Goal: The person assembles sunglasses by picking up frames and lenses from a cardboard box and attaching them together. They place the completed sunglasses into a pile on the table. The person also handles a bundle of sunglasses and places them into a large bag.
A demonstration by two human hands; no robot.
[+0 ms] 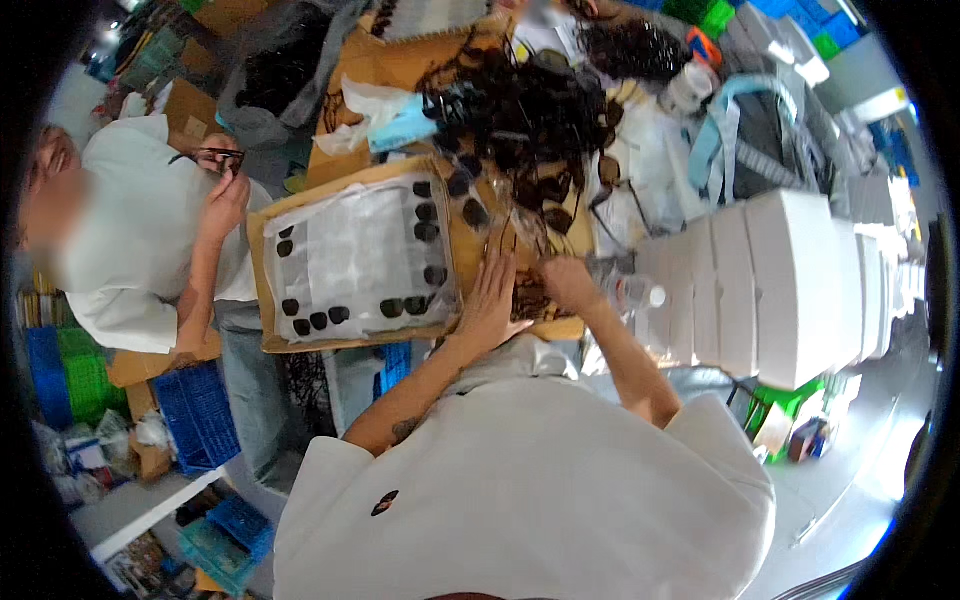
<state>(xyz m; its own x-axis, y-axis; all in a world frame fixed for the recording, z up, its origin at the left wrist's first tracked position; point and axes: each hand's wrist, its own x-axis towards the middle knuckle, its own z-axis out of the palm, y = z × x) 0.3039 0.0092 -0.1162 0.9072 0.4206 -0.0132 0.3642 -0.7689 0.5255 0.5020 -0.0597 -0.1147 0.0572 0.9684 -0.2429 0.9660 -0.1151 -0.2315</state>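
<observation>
My left hand point(488, 302) lies with its fingers stretched out beside the right edge of a shallow cardboard box point(452, 240). In that box is white sheeting point(345, 250) with dark sunglass lenses point(427, 231) along its edges. Closed into a fist, my right hand point(570, 284) is over the table just right of the left one; what its fingers hold is hidden. Between my hands lie brown glasses parts point(530, 297), too blurred to tell apart. Beyond them, sunglasses point(556, 205) lead into a large tangled heap of dark glasses frames point(530, 110).
White boxes point(735, 290) stand in a row at the right, with a clear plastic bottle point(632, 294) before them. A grey and light-blue bag point(755, 140) is behind. At the left, another person point(150, 230) holds dark glasses point(222, 156). Blue crates point(195, 415) stand lower left.
</observation>
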